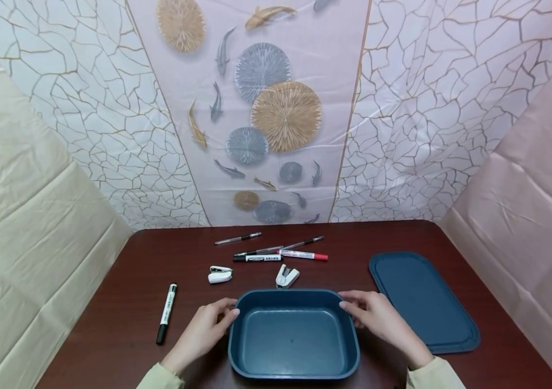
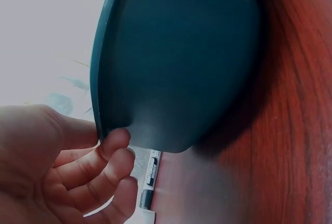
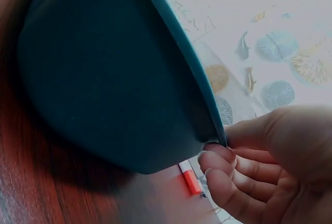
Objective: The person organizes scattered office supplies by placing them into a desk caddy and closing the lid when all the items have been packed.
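Note:
A dark blue rectangular box with rounded corners stands at the front of the table, its inside bare. My left hand pinches the rim at its far left corner, thumb on top and fingers curled beneath, as the left wrist view shows. At the far right corner my right hand pinches the rim in the same way. Just beyond the box lie a white stapler and, further left, a second small white stapler. A flat blue lid lies to the right, beside my right hand.
Left of my left hand lies a black-capped white marker. Toward the back are a black marker, a red marker and several pens, one a clear-barrelled pen. Patterned cloth hangs behind the dark wooden table.

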`<state>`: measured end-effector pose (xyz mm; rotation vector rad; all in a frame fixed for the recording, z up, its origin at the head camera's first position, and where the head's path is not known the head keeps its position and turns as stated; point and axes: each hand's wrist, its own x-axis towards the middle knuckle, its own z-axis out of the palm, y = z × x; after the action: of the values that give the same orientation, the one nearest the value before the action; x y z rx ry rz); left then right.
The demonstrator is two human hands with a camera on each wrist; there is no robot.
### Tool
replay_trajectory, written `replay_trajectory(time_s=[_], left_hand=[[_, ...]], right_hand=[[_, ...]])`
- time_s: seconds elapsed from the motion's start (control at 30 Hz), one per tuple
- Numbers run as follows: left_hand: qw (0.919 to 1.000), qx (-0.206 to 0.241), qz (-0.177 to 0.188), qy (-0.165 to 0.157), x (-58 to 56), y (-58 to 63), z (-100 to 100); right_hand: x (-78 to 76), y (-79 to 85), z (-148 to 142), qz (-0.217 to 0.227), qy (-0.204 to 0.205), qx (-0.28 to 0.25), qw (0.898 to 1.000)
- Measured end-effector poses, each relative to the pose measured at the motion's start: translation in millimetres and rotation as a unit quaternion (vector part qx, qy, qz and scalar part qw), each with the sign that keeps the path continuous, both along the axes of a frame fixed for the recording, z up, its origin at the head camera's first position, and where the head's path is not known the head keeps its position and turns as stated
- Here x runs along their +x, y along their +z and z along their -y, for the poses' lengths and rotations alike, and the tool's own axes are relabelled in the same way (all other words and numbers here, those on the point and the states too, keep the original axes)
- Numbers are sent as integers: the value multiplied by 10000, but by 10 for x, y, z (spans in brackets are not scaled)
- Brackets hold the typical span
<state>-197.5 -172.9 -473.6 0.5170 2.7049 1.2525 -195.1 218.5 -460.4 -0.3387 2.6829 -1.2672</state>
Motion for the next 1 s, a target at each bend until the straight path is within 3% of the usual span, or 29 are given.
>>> replay_trajectory(time_s=[0.23, 0.33, 0.47, 0.7, 0.83, 1.0], left_hand=[[9991, -326, -246, 130, -23, -4, 18], [9964, -489, -550, 416, -42, 30, 59], [9885, -688, -991, 911, -96, 160, 189], [9708, -1032, -1640, 1414, -252, 370, 624], [9620, -1122, -1750, 1769, -288, 332, 876], [9591, -1222, -1537, 2041, -316, 214, 1074]], right_hand=[[-14, -10, 10, 144, -233, -110, 9996], [-22, -13, 18, 152, -274, -133, 9994], [-27, -22, 9, 154, -251, -151, 9995], [-49, -25, -7, 96, -234, -196, 9995], [-23, -28, 0, 156, -254, -199, 9994], [-7, -20, 0, 130, -264, -168, 9994]])
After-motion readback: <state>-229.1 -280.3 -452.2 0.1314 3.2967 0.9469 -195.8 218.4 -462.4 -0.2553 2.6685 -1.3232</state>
